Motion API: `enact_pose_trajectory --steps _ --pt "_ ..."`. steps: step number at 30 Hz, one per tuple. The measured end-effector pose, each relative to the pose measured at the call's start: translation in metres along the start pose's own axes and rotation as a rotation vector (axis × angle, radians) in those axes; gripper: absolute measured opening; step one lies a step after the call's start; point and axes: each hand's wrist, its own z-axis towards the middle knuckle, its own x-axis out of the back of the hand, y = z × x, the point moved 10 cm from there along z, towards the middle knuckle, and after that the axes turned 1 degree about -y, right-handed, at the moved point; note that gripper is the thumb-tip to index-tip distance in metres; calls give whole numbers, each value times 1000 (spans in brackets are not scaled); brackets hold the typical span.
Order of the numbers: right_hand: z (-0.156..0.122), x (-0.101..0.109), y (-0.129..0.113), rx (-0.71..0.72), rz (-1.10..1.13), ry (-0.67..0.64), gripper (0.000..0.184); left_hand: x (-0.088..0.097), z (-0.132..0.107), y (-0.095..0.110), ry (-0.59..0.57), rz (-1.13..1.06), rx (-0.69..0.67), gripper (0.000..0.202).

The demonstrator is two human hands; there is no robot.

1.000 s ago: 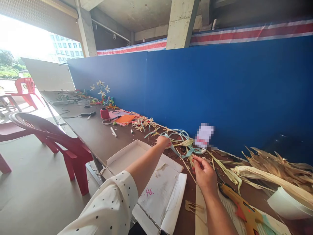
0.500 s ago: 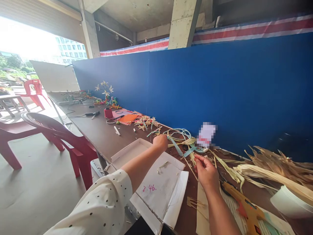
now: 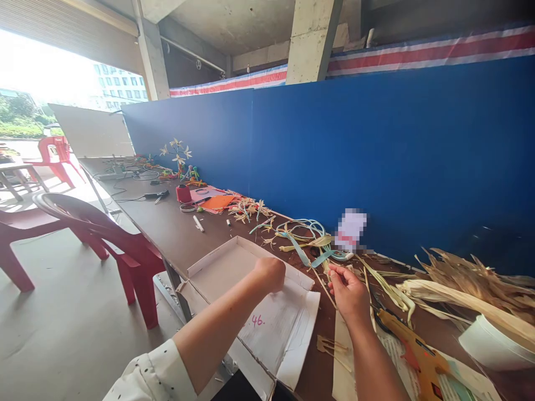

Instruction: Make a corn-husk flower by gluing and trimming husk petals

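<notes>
My left hand (image 3: pixel 271 273) is curled into a fist over the far edge of a flattened white cardboard box (image 3: pixel 225 267); its fingers face away, so I cannot see whether it holds anything. My right hand (image 3: pixel 349 289) rests on the brown table (image 3: pixel 167 228) just right of the box, thumb and fingers pinched on a thin dried strip (image 3: pixel 334 272). Just beyond both hands lies a tangle of light blue and pale yellow strips (image 3: pixel 307 242).
Dried corn husks (image 3: pixel 460 284), a white bowl (image 3: pixel 489 345) and an orange glue gun (image 3: pixel 413 351) lie at the right. Farther along the table are husk scraps (image 3: pixel 246 209), orange paper (image 3: pixel 217 201), a red spool (image 3: pixel 183 194) and craft flowers (image 3: pixel 178 153). A blue partition (image 3: pixel 376 145) backs the table; red chairs (image 3: pixel 125 250) stand left.
My left hand has pulled back from the tangle of blue strips toward me and now sits over the white box. My right hand has stayed almost in place.
</notes>
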Motion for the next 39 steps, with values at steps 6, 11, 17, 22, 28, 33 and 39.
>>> enact_pose_trajectory --steps 6,11,17,22,28,33,39 --pt "0 0 0 -12 -16 -15 42 -11 6 2 -52 -25 27 46" --pt "-2 2 -1 -33 -5 -21 43 -7 6 -3 -10 -171 12 34" --pt "-3 5 6 -147 160 12 39 12 8 9 -7 -803 -141 9" --pt "-4 9 26 -306 555 83 38 26 41 57 -6 -1512 -279 25" --pt "0 22 38 -338 685 171 37 15 74 109 -25 -1807 -419 44" --pt "-2 21 45 -392 701 201 39 -2 72 114 -28 -1823 -525 42" --pt "-2 18 34 -379 756 184 40 -9 70 121 -57 -1752 -559 44"
